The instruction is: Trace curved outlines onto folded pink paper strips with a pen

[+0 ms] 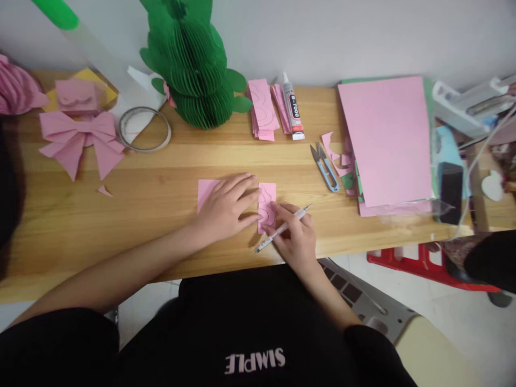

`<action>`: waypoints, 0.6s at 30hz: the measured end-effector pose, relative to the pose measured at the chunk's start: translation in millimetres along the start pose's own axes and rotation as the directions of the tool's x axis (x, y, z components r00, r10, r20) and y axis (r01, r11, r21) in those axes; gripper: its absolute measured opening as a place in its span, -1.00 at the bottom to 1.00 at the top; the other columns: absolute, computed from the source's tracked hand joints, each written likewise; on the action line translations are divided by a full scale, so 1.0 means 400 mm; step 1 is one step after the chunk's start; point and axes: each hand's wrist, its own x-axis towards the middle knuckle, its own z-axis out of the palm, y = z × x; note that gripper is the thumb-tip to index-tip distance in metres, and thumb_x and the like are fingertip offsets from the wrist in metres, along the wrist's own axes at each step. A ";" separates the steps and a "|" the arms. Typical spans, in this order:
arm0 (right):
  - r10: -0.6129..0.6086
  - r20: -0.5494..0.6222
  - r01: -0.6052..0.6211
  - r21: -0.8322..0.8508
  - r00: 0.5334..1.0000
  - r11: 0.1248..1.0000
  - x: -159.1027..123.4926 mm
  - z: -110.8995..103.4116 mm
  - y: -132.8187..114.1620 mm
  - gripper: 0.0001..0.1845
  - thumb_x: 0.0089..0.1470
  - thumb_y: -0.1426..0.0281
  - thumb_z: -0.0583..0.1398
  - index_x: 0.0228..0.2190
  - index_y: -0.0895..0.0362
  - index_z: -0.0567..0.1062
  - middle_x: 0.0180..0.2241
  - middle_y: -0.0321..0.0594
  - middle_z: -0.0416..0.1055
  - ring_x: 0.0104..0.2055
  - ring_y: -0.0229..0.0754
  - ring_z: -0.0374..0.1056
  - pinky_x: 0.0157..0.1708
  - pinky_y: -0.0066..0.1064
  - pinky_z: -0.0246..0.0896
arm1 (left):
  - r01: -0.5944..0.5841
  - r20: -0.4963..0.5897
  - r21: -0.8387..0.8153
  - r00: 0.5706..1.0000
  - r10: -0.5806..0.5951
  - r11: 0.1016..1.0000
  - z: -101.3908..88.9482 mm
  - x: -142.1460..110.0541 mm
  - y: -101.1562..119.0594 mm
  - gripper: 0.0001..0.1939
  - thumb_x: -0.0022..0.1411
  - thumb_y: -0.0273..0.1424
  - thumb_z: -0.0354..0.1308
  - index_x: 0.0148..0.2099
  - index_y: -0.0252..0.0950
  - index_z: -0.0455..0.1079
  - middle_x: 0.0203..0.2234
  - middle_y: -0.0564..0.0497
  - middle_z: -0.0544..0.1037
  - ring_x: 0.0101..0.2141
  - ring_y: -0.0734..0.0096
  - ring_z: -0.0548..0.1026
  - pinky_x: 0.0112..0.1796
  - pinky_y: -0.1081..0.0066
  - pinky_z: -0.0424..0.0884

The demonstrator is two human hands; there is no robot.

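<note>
My left hand (228, 208) lies flat with its fingers spread, partly covering a pink sheet of paper (206, 191). Its fingertips reach the edge of a small pink strip (266, 199) that bears drawn curved outlines. A pen (282, 230) with a clear barrel is tucked in my right hand (296, 234), its tip pointing up and to the right. The thumb and index finger of that hand also touch the strip's right side and lower end.
Behind stand a green honeycomb paper piece (197, 75), pink strip stacks (263, 110) and a glue tube (293, 107). Thread snips (324, 167) and scraps lie right, beside stacked pink sheets (389, 142). Left are a tape roll (164, 141) and a pink paper bow (83, 137).
</note>
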 end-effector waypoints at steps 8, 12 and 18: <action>-0.015 -0.014 0.014 -0.037 1.000 0.999 0.001 0.001 -0.003 -0.52 0.19 0.39 0.27 0.12 -0.02 0.34 -0.11 -0.13 0.60 -0.07 0.03 0.50 -0.15 -0.15 0.36 | -0.015 -0.013 0.019 1.000 0.015 1.000 -0.003 0.002 0.001 -0.59 0.33 -0.20 0.21 0.04 -0.42 0.51 0.10 -0.33 0.51 0.14 -0.11 0.45 0.08 -0.02 0.43; -0.017 -0.025 0.015 -0.051 1.000 0.999 0.003 0.002 -0.006 -0.53 0.19 0.39 0.27 0.11 -0.02 0.34 -0.12 -0.13 0.61 -0.07 0.03 0.51 -0.16 -0.16 0.35 | -0.002 0.000 0.014 1.000 0.002 1.000 -0.001 0.000 0.001 -0.59 0.34 -0.19 0.20 0.05 -0.41 0.51 0.12 -0.33 0.50 0.15 -0.10 0.43 0.09 -0.03 0.42; -0.026 -0.031 0.024 -0.055 0.999 0.998 0.005 0.001 -0.008 -0.54 0.19 0.38 0.27 0.10 -0.01 0.34 -0.13 -0.12 0.61 -0.07 0.03 0.51 -0.16 -0.17 0.36 | 0.005 0.008 0.002 1.000 -0.005 1.000 0.000 0.000 -0.001 -0.59 0.33 -0.19 0.21 0.07 -0.39 0.50 0.14 -0.32 0.49 0.16 -0.10 0.42 0.10 -0.04 0.41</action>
